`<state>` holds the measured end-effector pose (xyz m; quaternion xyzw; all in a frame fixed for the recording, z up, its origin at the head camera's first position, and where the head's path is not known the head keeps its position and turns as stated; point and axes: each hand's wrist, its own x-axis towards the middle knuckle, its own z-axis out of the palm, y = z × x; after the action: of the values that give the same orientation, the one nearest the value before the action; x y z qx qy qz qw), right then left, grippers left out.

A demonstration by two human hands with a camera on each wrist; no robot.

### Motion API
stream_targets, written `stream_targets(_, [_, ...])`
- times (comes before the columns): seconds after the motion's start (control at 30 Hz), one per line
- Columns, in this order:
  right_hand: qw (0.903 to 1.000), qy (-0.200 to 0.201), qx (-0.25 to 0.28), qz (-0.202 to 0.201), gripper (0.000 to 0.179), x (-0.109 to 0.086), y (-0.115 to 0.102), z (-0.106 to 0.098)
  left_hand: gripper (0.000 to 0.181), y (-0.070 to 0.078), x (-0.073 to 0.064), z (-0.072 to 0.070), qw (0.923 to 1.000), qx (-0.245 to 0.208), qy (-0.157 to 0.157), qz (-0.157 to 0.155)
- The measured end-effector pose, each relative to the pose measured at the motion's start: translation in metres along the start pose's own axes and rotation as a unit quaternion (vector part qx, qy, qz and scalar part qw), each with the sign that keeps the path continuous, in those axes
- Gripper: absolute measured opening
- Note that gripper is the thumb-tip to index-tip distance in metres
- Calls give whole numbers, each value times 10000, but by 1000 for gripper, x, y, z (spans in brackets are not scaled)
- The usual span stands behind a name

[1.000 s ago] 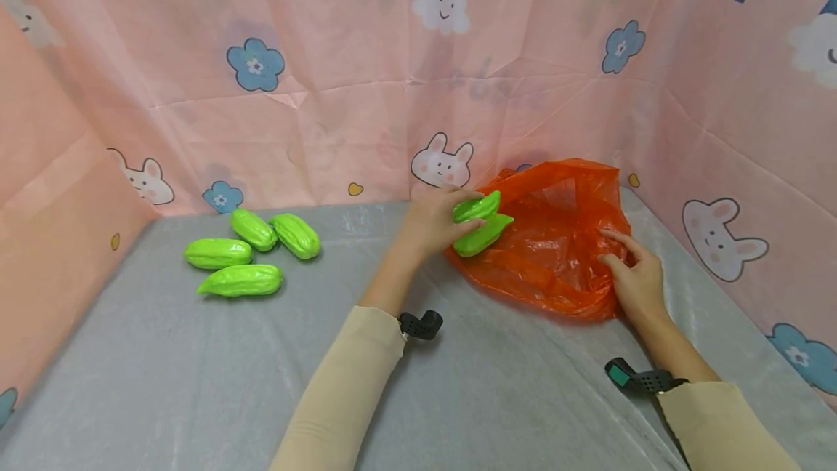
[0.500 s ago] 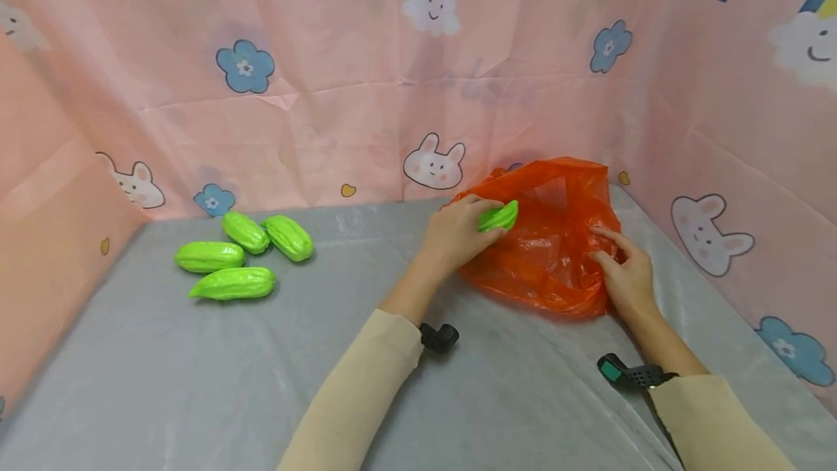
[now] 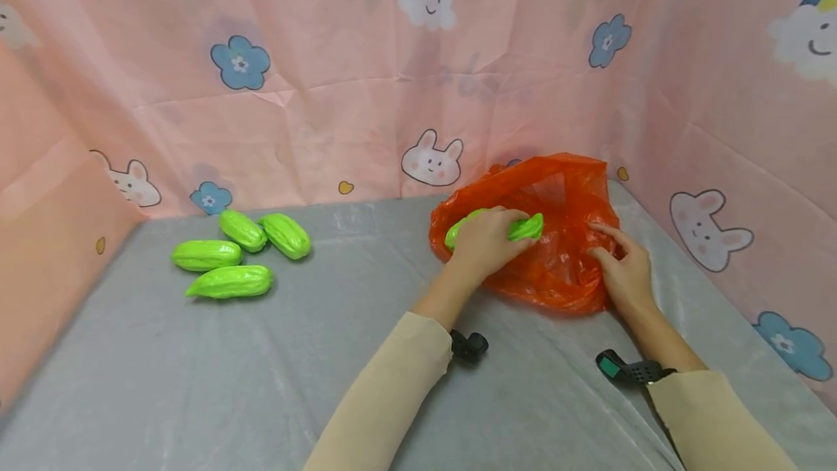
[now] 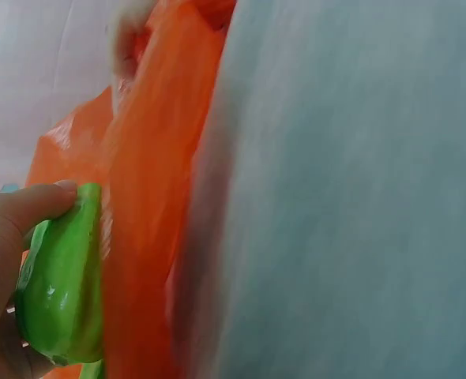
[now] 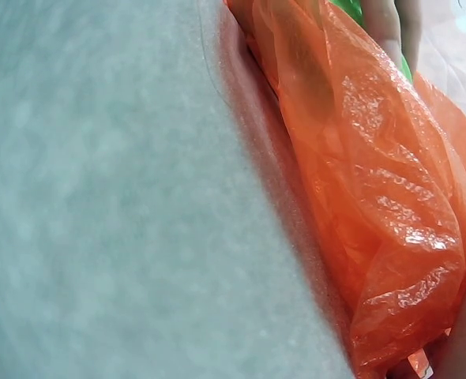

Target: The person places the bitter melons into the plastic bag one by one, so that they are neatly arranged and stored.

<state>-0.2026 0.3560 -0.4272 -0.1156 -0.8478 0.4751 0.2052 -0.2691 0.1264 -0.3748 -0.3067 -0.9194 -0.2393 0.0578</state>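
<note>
In the head view my left hand [image 3: 485,244] is inside the mouth of a red-orange plastic bag [image 3: 556,283], gripping bright green ridged gourds. One gourd [image 3: 531,227] shows its tapered tip past the fingers, and more green [image 3: 458,230] shows behind the hand. The left wrist view has the thumb pressed on a glossy gourd [image 4: 59,292] beside the bag wall [image 4: 150,205], with a sliver of green below it. My right hand [image 3: 629,271] pinches the bag's right edge between thumb and fingers. Crinkled bag film [image 5: 391,213] fills much of the right wrist view.
Several more green gourds [image 3: 230,282] lie grouped on the grey table cover [image 3: 261,369] at the left. A pink printed cloth [image 3: 314,137] rises behind and along both sides. Each wrist wears a black strap [image 3: 637,371].
My left hand has moved right and deeper into the bag opening with the gourds. The right hand keeps its hold on the bag edge. The head view has shifted slightly.
</note>
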Motion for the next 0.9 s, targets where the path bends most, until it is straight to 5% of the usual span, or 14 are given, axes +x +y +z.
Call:
stream_targets(0.4, [9999, 140, -17, 55, 39, 2, 0, 0, 42, 24, 2, 25, 9994, -39, 24, -349])
stream_targets(0.9, [9996, 182, -97, -189, 38, 2, 2, 1, 42, 13, 0, 29, 9983, -31, -139, -574])
